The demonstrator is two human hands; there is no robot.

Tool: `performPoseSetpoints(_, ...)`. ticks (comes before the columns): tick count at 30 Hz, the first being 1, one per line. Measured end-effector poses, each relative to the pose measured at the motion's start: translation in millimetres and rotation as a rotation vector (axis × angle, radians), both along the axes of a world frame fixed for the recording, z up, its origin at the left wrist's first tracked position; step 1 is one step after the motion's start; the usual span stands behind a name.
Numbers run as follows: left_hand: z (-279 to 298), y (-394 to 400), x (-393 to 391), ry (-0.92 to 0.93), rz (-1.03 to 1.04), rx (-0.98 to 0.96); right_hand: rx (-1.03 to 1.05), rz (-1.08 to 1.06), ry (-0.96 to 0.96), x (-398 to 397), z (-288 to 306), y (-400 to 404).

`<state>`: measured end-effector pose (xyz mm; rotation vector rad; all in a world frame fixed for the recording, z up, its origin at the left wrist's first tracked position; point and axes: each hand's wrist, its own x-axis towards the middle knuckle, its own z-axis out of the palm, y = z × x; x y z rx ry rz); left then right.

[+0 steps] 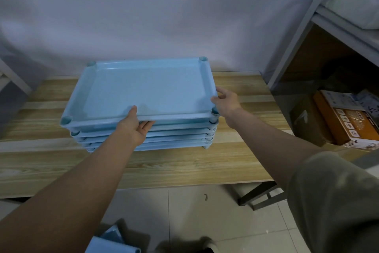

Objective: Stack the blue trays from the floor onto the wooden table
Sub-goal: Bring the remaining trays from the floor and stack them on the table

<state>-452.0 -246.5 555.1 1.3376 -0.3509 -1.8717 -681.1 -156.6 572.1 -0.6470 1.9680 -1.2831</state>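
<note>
A light blue tray lies on top of a stack of several blue trays on the wooden table. My left hand grips the top tray's near rim, thumb on top and fingers underneath. My right hand holds its right rim close to the near right corner. More blue trays rest on the tiled floor at the bottom edge, only partly in view.
A white wall stands right behind the table. A grey metal shelf rises at the right, with cardboard boxes under it. A table leg shows beneath the front right edge. My foot is on the floor tiles.
</note>
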Motion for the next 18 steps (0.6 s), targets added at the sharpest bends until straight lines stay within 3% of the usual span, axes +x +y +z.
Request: performPoseSetpoints(18,-6.9,0.8,1.9,-0.023,0.000,0.018,-0.002,0.008,0.035,-2.1,-14.3,8.2)
